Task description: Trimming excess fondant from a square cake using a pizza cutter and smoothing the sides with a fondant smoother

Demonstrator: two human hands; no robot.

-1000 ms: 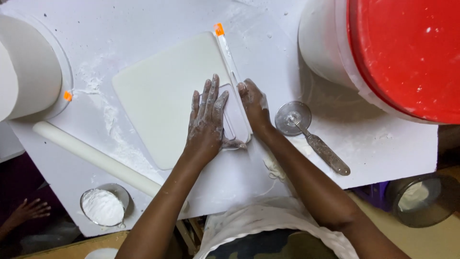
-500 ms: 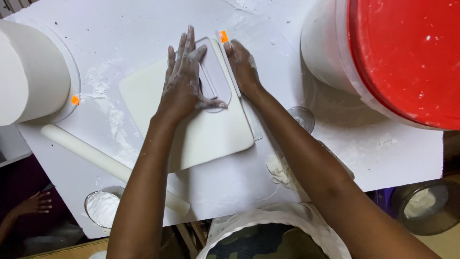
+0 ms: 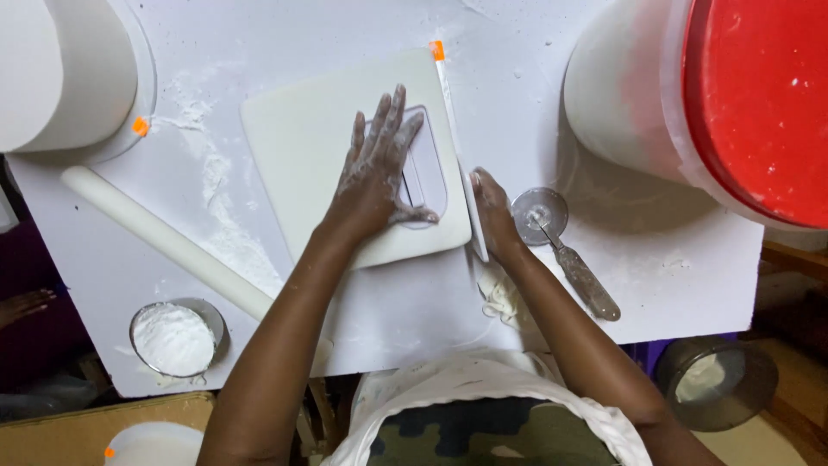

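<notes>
Floured board [image 3: 129,259]: left hand [image 3: 375,177] flat on smoother [image 3: 427,173]; right hand [image 3: 496,216] open beside fondant [image 3: 302,147].

- Single view, head-mounted, looking almost straight down at the white table [image 3: 604,285].
- Wearer's torso at bottom edge, far side of table at top.
- Close range: both forearms fill the centre, left hand [image 3: 375,185] and right hand [image 3: 493,211] mid-frame.
- Red-lidded bucket [image 3: 759,103] cropped at right edge.

Open board [image 3: 517,78] above fondant sheet [image 3: 302,147]. Red-lidded bucket [image 3: 690,112] blocks right; rolling pin [image 3: 164,237], flour bowl [image 3: 177,336] crowd left; wheel cutter [image 3: 561,246] beside right hand [image 3: 493,211].
</notes>
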